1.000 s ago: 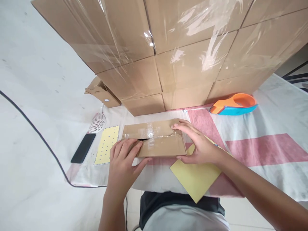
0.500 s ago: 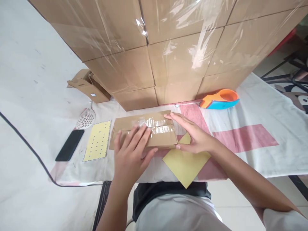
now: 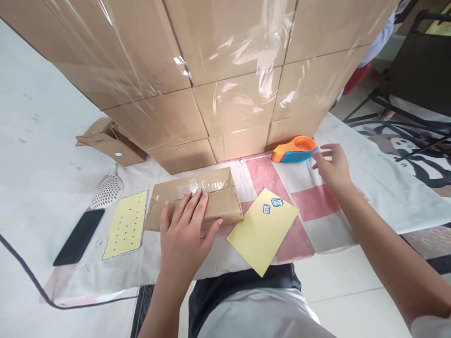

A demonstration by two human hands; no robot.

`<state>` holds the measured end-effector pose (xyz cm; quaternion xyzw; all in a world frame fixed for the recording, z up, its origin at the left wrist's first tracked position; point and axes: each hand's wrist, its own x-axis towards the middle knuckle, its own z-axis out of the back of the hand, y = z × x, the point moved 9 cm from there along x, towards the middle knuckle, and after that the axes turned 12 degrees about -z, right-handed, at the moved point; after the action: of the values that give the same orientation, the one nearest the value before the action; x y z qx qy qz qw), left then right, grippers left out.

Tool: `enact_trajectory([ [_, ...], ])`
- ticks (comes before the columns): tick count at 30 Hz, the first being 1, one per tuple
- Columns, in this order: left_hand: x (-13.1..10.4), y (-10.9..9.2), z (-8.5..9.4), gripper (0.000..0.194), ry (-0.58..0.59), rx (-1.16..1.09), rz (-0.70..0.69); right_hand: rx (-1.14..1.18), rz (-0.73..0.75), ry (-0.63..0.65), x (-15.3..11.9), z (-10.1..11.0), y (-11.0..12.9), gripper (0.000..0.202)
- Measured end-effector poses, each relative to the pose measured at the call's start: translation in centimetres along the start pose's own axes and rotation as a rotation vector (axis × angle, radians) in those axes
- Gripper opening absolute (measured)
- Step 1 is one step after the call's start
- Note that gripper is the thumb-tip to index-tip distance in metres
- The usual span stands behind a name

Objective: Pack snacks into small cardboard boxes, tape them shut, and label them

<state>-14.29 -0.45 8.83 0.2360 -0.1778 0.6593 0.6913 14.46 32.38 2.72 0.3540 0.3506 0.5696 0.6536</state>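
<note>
My left hand [image 3: 186, 227] lies with spread fingers on top of a small cardboard box [image 3: 221, 202], whose top seam carries clear tape. Away to the right, my right hand [image 3: 331, 166] is in the air with its fingers apart and nothing in them. Close to those fingertips sits an orange and blue tape dispenser [image 3: 294, 151], standing against the stacked cartons. Just right of the box is a yellow sheet of paper [image 3: 262, 234], turned cornerwise, with two small blue-edged stickers [image 3: 277, 202] near its upper corner.
A wall of large cartons [image 3: 236, 103] under clear film rises behind. To the left lie a dotted yellow card [image 3: 127, 225], a black phone [image 3: 79, 237], a white perforated object [image 3: 106, 191] and an opened carton [image 3: 120, 141]. A black chair [image 3: 419, 70] stands at the right.
My right hand has left the box's right end and moved right, beside the tape dispenser. My left hand stays on the box. The view has shifted, and the stickers are now uncovered.
</note>
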Motion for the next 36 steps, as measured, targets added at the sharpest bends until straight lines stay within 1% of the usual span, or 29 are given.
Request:
enact_trajectory([
  [2, -0.5, -0.3, 0.0, 0.063, -0.023, 0.012, 0.003, -0.096, 0.112, -0.077, 1.3, 0.0, 1.3, 0.026],
  [4, -0.9, -0.5, 0.0, 0.066, -0.034, 0.026, 0.013, -0.181, 0.209, -0.069, 3.0, -0.5, 2.7, 0.014],
  [5, -1.1, -0.6, 0.0, 0.066, -0.042, 0.032, 0.019, -0.236, 0.244, -0.055, 4.0, -0.8, 3.4, 0.012],
  [6, -1.3, -0.6, 0.1, 0.066, -0.051, 0.034, 0.026, -0.302, 0.258, -0.042, 5.2, -1.1, 3.8, 0.014],
  [7, -1.4, -0.7, 0.2, 0.065, -0.065, 0.034, 0.033, -0.375, 0.246, -0.028, 6.3, -1.3, 4.1, 0.021],
  [9, -1.7, -0.7, 0.5, 0.064, -0.106, 0.03, 0.037, -0.52, 0.156, 0.019, 8.5, -1.8, 3.8, 0.04],
  [11, -2.0, -0.8, 0.9, 0.061, -0.151, 0.025, 0.021, -0.592, 0.068, 0.078, 9.7, -2.2, 3.1, 0.052],
  [13, -2.2, -1.0, 1.1, 0.057, -0.19, 0.027, -0.007, -0.611, 0.081, 0.115, 9.9, -2.5, 2.9, 0.052],
  [16, -2.3, -1.7, 1.4, 0.047, -0.244, 0.035, -0.057, -0.631, 0.13, 0.13, 10.0, -2.9, 2.6, 0.053],
  [19, -1.8, -2.6, 1.6, 0.036, -0.286, 0.034, -0.102, -0.655, 0.098, 0.131, 10.9, -3.5, 2.0, 0.057],
  [20, -1.6, -2.9, 1.7, 0.033, -0.294, 0.031, -0.111, -0.662, 0.092, 0.136, 11.2, -3.8, 1.9, 0.053],
  [22, -1.4, -3.5, 2.0, 0.028, -0.312, 0.02, -0.125, -0.674, 0.099, 0.156, 11.5, -4.3, 2.1, 0.038],
  [24, -1.4, -4.1, 2.5, 0.025, -0.341, -0.002, -0.141, -0.667, 0.143, 0.168, 10.7, -4.5, 2.5, 0.026],
  [25, -1.5, -4.5, 2.8, 0.024, -0.358, -0.019, -0.152, -0.655, 0.178, 0.161, 10.0, -4.4, 2.9, 0.024],
  [27, -1.8, -5.3, 3.5, 0.023, -0.419, -0.063, -0.145, -0.614, 0.27, 0.122, 7.7, -3.7, 3.5, 0.03],
  [30, -1.8, -7.1, 4.1, 0.026, -0.504, -0.196, -0.105, -0.461, 0.523, 0.006, 2.9, -1.9, 4.9, 0.041],
  [32, -1.0, -8.9, 3.6, 0.029, -0.5, -0.339, -0.112, -0.323, 0.709, -0.066, -0.7, -0.6, 5.7, 0.042],
  [34, 0.4, -10.6, 2.4, 0.031, -0.463, -0.499, -0.133, -0.212, 0.852, -0.094, -3.6, 0.2, 6.1, 0.039],
  [35, 1.1, -11.2, 1.7, 0.031, -0.454, -0.575, -0.124, -0.166, 0.914, -0.098, -4.9, 0.4, 6.4, 0.038],
  [36, 1.8, -11.4, 0.9, 0.03, -0.435, -0.648, -0.087, -0.122, 0.979, -0.1, -6.1, 0.6, 6.7, 0.036],
])
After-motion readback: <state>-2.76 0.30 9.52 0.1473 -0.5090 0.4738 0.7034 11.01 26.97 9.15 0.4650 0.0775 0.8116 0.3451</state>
